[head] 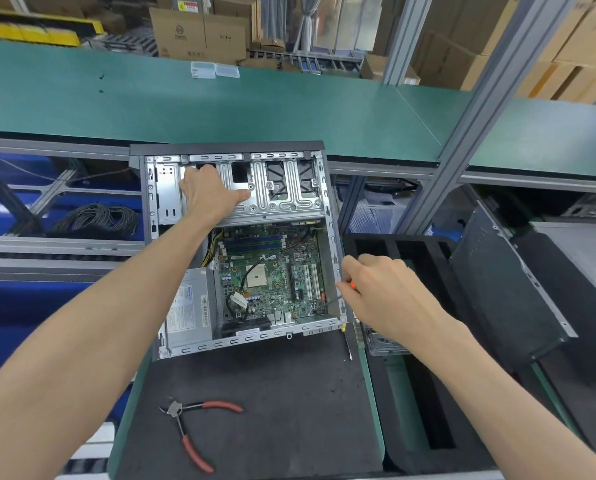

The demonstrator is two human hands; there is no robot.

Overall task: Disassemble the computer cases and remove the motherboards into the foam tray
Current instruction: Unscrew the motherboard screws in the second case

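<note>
An open computer case lies on its side on the black mat. Its green motherboard sits inside, with a grey power supply at the lower left. My left hand rests on the metal drive cage at the far end, fingers curled over its left edge. My right hand grips an orange-handled screwdriver, and the shaft points at the board's lower right corner. The black foam tray stands to the right of the case.
Red-handled cutters lie on the black mat near me. A second screwdriver lies by the case's right corner. A removed dark side panel leans at the right. A green conveyor runs behind, with clear plastic boxes.
</note>
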